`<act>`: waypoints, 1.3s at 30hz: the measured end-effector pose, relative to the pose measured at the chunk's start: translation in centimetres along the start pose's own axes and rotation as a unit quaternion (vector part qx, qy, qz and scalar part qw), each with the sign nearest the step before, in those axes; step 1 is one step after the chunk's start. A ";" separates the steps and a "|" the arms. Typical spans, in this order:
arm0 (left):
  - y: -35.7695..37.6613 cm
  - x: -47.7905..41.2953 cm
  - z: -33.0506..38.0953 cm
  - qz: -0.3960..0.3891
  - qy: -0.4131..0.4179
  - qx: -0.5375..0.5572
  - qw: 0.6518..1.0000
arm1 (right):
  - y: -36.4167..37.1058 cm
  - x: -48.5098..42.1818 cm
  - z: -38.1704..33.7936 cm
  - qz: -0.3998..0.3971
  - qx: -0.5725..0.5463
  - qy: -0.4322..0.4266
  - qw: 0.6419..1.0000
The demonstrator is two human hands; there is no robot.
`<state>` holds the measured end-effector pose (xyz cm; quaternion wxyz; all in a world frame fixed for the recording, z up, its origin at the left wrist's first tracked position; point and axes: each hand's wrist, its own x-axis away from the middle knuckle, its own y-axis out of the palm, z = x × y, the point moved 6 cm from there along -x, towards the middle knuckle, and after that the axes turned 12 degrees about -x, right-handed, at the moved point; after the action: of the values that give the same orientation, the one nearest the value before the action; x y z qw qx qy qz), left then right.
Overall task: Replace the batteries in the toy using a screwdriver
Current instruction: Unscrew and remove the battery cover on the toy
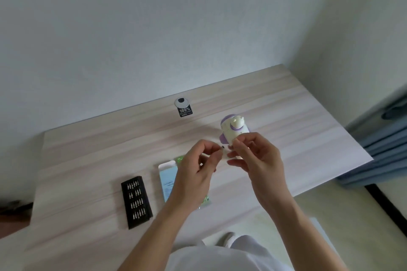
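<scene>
**Small dark piece sits just left of the toy's held end**

The white-and-purple plastic toy (233, 130) is held up off the pale wood-grain tabletop (308, 121), over its right-hand part. It sits in the right grip (255, 158), whose fingers and thumb curl round the toy's near end. The toy's long axis runs from that grip up and away toward the far wall, leaning a little to the left. Its rounded cream knob points away from the person, and the end nearer the person is hidden inside the fingers. Which face carries the battery cover cannot be made out.

The left grip (198, 160) is pressed together, thumb and forefinger pinching a small dark piece (222, 147). It is too small to tell whether this is a screw or a driver's tip. The piece lies just beside the toy's lower end, on its left, near the right fingertips but apart from them.

The coming move likely turns on that short sideways gap. The left grip does the travelling while the right grip steadies the toy. Any approach should come across the toy's axis, not along it.

On the tabletop nearer the person, well apart from the toy, lie two things:
- a black rectangular tray of metal driver bits (136, 201)
- a pale blue-and-white card battery pack (167, 182), partly hidden by the left wrist
</scene>
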<state>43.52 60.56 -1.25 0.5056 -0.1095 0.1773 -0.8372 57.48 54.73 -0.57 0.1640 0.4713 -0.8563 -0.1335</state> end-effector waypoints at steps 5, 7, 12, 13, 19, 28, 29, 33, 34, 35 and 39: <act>4.5 -0.2 3.9 -0.004 0.037 -0.004 0.999 | -4.2 0.3 -2.5 0.013 -0.011 -0.017 1.000; 5.8 -0.3 4.5 -0.005 0.038 -0.003 0.999 | -5.5 0.4 -3.1 0.016 -0.010 -0.021 1.000; 7.4 -0.2 5.7 -0.017 0.042 -0.010 0.999 | -7.4 1.0 -4.2 0.033 -0.033 -0.030 0.998; 7.5 -0.1 5.8 -0.018 0.045 -0.012 0.999 | -7.5 1.1 -4.3 0.036 -0.038 -0.029 0.998; 7.0 0.2 6.3 -0.008 0.050 -0.024 0.998 | -7.2 1.2 -4.5 0.016 -0.036 -0.038 0.998; 5.3 -0.1 6.2 0.001 0.048 -0.038 0.998 | -5.5 0.9 -4.4 0.006 -0.012 -0.063 0.998; 5.0 -0.1 6.3 0.003 0.053 -0.041 0.998 | -5.3 0.9 -4.3 0.004 -0.009 -0.064 0.998; 4.2 -0.3 6.3 0.006 0.062 -0.043 0.997 | -4.5 0.7 -3.9 0.004 -0.008 -0.060 0.998; 4.0 -0.3 6.2 0.005 0.062 -0.041 0.997 | -4.4 0.6 -3.8 0.005 -0.007 -0.057 0.998; 3.9 -0.3 6.0 0.004 0.060 -0.040 0.997 | -4.3 0.6 -3.7 0.004 -0.002 -0.055 0.998; 3.4 -0.5 4.5 0.003 0.052 -0.037 0.998 | -3.6 0.5 -3.1 -0.002 0.026 -0.042 0.999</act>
<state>48.14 58.67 1.48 0.4939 -0.0842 0.2342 -0.8331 61.28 52.23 0.90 0.1150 0.4708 -0.8648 -0.1313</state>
